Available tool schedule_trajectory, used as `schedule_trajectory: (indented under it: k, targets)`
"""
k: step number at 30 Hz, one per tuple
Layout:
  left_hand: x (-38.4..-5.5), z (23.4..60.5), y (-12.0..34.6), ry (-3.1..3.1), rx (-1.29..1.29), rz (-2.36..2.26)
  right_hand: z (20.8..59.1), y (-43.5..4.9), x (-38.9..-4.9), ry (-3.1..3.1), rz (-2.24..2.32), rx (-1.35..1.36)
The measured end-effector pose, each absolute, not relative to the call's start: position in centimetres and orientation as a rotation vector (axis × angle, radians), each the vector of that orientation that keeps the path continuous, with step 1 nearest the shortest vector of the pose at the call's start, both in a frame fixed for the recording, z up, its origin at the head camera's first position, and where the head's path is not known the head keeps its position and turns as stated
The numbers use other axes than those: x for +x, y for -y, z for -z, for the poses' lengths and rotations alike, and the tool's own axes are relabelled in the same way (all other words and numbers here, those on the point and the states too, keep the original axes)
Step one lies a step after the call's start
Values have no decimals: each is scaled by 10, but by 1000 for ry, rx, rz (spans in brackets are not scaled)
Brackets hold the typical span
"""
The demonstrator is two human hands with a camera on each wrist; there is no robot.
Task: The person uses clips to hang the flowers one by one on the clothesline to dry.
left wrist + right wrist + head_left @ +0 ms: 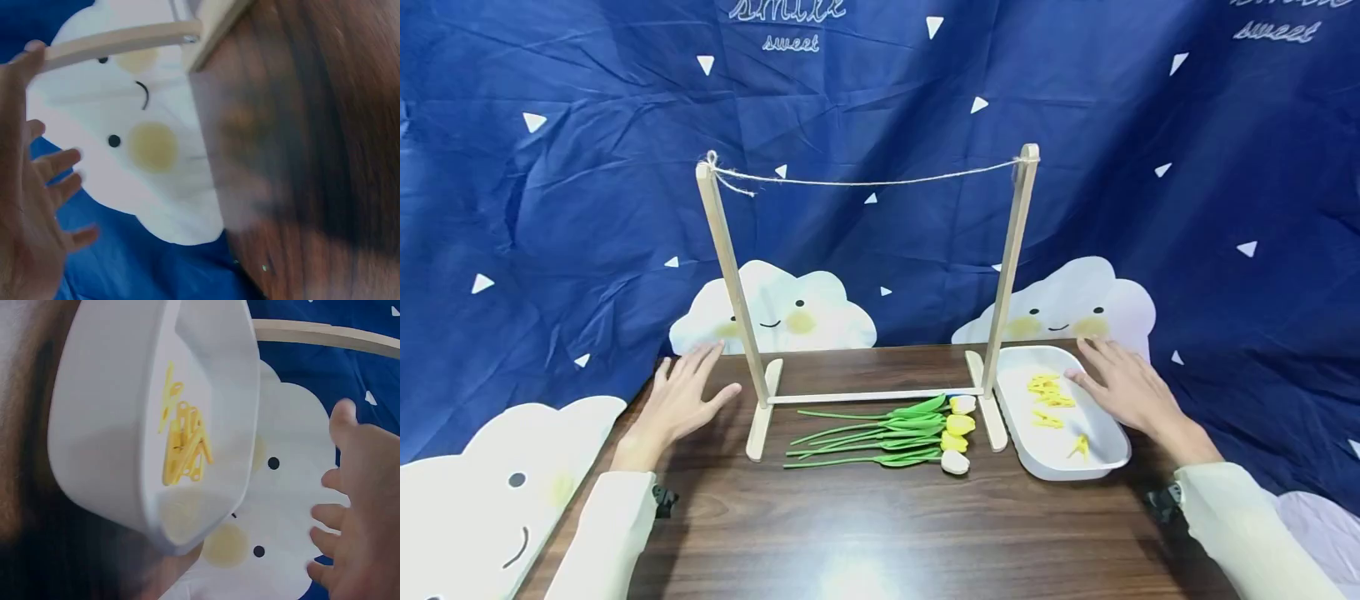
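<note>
My left hand (679, 400) is held out with spread fingers beside the left foot of a wooden frame (730, 267); it holds nothing. The right hand (1123, 387), fingers extended, is over the right side of a white tub (1105, 465) and holds nothing either. Several yellow clothespins (1051, 396) lie inside the tub, seen closer in the right wrist view as a small heap (186, 444). White and yellow artificial tulips (910, 437) lie side by side on the table, green stems pointing left. A thin string (865, 182) spans the frame's two posts.
The brown wood-grain table (760, 517) ends just behind the frame. A blue cloth (865, 92) with white clouds and triangles hangs behind it and covers both sides. The frame's low crossbar (872, 397) runs along the back of the tulips.
</note>
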State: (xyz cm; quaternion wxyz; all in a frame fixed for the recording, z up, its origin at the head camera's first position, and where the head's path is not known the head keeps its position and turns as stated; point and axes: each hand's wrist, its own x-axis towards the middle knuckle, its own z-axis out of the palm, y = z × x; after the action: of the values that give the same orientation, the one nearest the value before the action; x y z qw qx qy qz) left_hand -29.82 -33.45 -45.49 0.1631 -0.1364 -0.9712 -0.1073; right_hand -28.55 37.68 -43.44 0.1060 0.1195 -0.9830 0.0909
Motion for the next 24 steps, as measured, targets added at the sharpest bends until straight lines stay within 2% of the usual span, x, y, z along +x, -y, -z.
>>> schedule_trajectory:
  k: [14,24]
  targets:
    - [-274,437,288,2590,-568,360,411,-350,-298,2831,-335,434]
    - [-283,451,248,2658,-771,404,408,-331,-328,2885,-309,529]
